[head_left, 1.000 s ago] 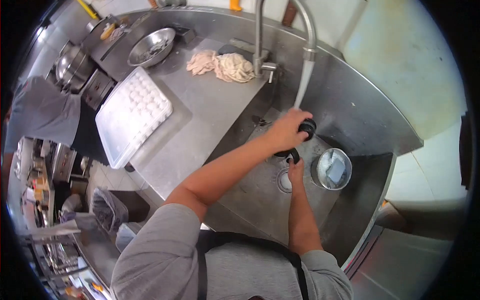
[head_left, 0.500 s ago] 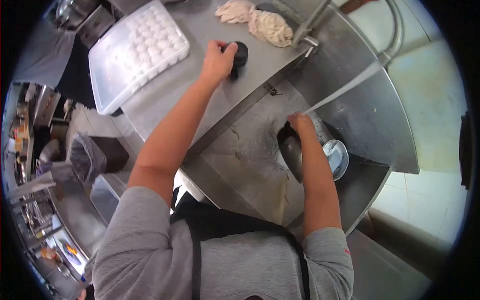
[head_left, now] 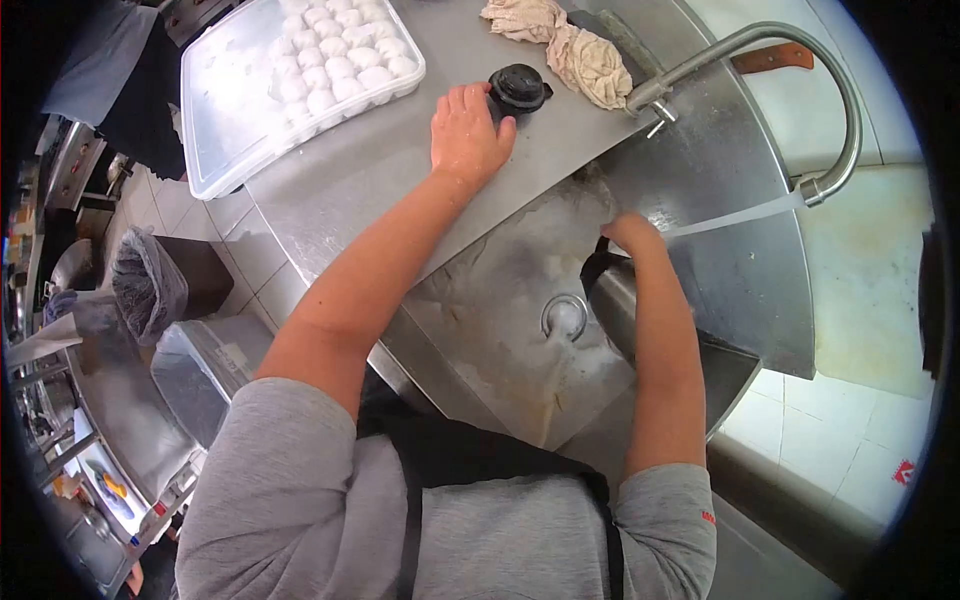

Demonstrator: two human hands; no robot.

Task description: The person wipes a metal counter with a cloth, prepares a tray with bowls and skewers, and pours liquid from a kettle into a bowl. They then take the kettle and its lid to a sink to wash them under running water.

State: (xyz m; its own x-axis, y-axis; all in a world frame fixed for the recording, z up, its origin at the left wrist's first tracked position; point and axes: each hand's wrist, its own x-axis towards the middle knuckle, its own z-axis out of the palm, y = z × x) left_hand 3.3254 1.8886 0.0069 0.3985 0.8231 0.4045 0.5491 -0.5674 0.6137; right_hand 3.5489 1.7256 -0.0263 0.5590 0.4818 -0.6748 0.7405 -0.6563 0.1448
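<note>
My left hand (head_left: 470, 135) lies on the steel counter with fingers stretched and thumb apart, its fingertips right beside a black lid (head_left: 518, 90). In the sink, my right hand (head_left: 634, 236) grips a steel jug (head_left: 613, 300) by its black handle at the top. The jug is tilted, and my forearm covers part of it. Water from the curved tap (head_left: 835, 175) streams toward my right hand. Below the jug's left side, a round drain (head_left: 564, 318) shows in the wet sink floor (head_left: 470, 320).
A translucent plastic box (head_left: 235, 110) with rows of white dough balls stands at the counter's far left. Crumpled beige cloths (head_left: 590, 65) lie by the tap base. A lined bin (head_left: 150, 285) and a clear plastic tub (head_left: 195, 375) stand left of the counter.
The black lid now rests on the counter, and my left hand has loosened from it. My right hand still holds the jug, which has shifted; the round metal container beside it is no longer visible.
</note>
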